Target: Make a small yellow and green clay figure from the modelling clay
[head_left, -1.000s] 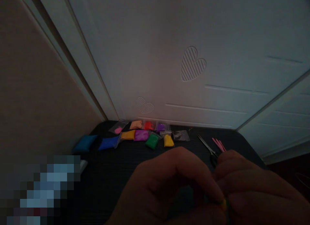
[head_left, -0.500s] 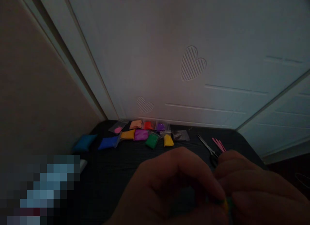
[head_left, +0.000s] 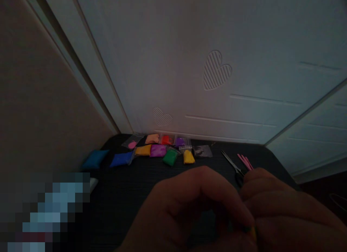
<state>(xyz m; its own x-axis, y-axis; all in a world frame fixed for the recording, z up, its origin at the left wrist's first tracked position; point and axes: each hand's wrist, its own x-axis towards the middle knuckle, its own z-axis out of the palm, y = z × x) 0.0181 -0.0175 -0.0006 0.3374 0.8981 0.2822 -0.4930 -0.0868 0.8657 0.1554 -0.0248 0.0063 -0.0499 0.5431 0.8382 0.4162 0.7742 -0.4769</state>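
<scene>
My left hand (head_left: 187, 194) is at the bottom middle, thumb and index finger curled into a ring and pinched together. Between their tips sits a small yellow clay piece (head_left: 253, 233) with a bit of dark green beside it, mostly covered by fingers. My right hand (head_left: 290, 208) comes from the lower right, its fingers bent together and pressed on the same piece against the left fingertips. How the right fingertips grip it is partly hidden.
On the dark table (head_left: 130, 194) lie several clay packets, among them yellow (head_left: 189, 157), green (head_left: 170, 157) and blue (head_left: 121, 159). Scissors (head_left: 233, 164) and pink tools (head_left: 245, 161) lie behind my right hand. A white panel (head_left: 162, 64) rises behind. A pixelated patch covers the lower left.
The right fingers have shifted slightly over the small clay piece, so less of its green shows. The left hand stays nearly in place, and the packets have not moved.
</scene>
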